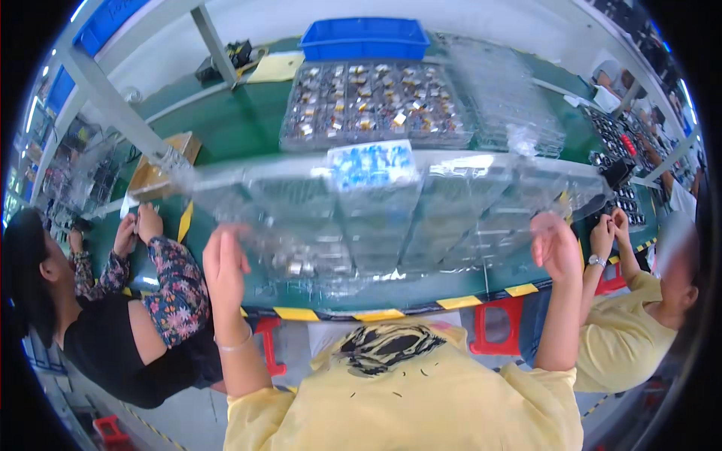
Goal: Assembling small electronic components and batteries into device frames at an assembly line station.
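A wide clear plastic compartment tray (376, 218) spans the space in front of me, blurred by motion. My left hand (226, 259) has its curled fingers at the tray's left end. At the right end, my right hand (556, 244) grips the edge with bent fingers. Small shiny metallic parts (301, 264) show at the lower left, in or through the clear plastic; I cannot tell which. A blue-and-white printed packet or label (372, 164) lies at the tray's far edge.
Behind stands a stack of clear trays filled with small parts (368, 101), with a blue bin (365, 39) beyond. More clear trays (504, 98) are stacked to the right. Co-workers sit at left (143, 316) and right (624, 331). Yellow-black tape (376, 314) edges the green bench.
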Demonstrator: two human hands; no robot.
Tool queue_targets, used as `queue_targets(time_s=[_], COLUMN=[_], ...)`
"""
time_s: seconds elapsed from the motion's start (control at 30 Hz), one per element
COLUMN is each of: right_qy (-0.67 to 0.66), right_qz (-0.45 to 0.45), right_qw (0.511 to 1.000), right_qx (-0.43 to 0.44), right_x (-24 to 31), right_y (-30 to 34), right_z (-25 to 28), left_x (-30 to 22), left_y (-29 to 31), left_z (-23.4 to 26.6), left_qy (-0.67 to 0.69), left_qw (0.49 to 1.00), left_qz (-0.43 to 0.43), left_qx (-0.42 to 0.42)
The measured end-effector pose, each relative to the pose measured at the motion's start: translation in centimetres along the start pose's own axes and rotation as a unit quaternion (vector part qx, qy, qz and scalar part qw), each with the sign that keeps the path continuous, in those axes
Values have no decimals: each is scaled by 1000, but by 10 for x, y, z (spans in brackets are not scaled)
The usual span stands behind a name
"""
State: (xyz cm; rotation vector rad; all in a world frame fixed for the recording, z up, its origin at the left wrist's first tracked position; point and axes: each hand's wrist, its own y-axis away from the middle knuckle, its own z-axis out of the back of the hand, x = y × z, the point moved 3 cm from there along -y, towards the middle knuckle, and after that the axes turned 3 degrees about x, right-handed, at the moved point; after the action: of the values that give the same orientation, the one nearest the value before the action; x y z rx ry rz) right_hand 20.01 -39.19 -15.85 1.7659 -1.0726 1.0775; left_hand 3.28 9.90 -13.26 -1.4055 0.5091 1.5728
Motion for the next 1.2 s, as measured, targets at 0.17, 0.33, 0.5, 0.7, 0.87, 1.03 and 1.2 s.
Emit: queue_targets(time_s=[0.17, 0.33, 0.5, 0.7, 0.87, 1.03, 1.2], right_qy=[11, -33, 168, 98, 109, 238, 323], right_qz=[19, 106, 133, 127, 291, 334, 426], right_qw=[1000, 987, 975, 986, 949, 873, 748], right_qx=[-13, 114, 62, 35, -52, -264, -394], right_x=[8, 21, 57, 76, 96, 98, 94], right_y=[1, 0, -26, -65, -61, -64, -111], right_z=[-8, -19, -24, -30, -6, 16, 12], left_x=[3, 1, -24, -47, -28, 35, 34], left_y=[-24, -42, -81, -127, -109, -39, 4], left_z=[-2, 4, 4, 7, -34, -63, -91], left_qy=[-43, 21, 71, 80, -25, -294, -327], left_qw=[999, 998, 997, 997, 998, 895, 871], left_qz=[11, 65, 31, -22, -64, -128, -134], left_qx=[-15, -3, -29, -6, 0, 310, 342])
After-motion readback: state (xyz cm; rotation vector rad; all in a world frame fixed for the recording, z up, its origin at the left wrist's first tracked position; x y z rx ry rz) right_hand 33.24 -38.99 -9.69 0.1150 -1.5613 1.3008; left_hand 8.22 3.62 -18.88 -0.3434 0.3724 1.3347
